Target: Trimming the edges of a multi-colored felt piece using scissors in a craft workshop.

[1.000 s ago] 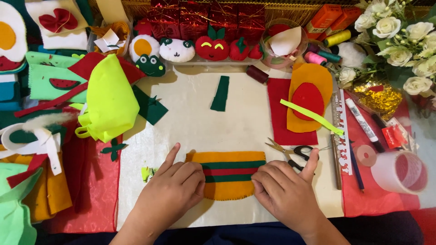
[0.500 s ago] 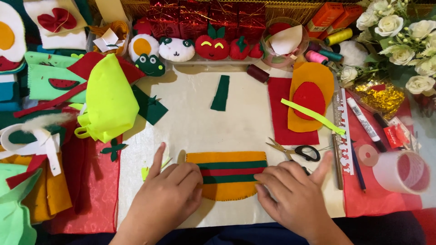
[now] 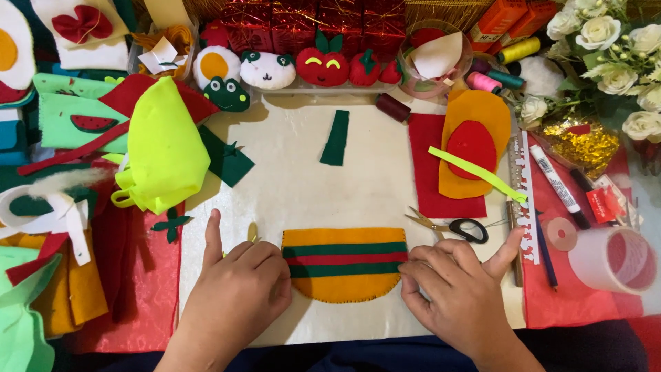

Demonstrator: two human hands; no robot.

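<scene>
Looking down from my head camera, I am pressing my left hand (image 3: 237,293) against the left edge of the striped felt piece (image 3: 344,264), fingers curled loosely and the forefinger pointing up and away; it is gripping nothing. My right hand (image 3: 458,296) is resting at the piece's right edge, fingers bent and fingertips touching the felt, thumb sticking out to the right, also holding nothing. The felt piece is lying flat on the cream sheet (image 3: 303,172) covering the table, between my two hands; it is orange with green and red bands across it and a rounded, stitched lower edge. Scissors (image 3: 451,226) are lying just above my right hand, near the piece's upper right corner. A dark green felt strip (image 3: 336,138) is lying higher on the sheet, well apart from my hands. To the left a neon yellow felt shape (image 3: 165,148) is sitting, and to the right a red felt rectangle (image 3: 430,172) is carrying an orange oval (image 3: 478,110).
</scene>
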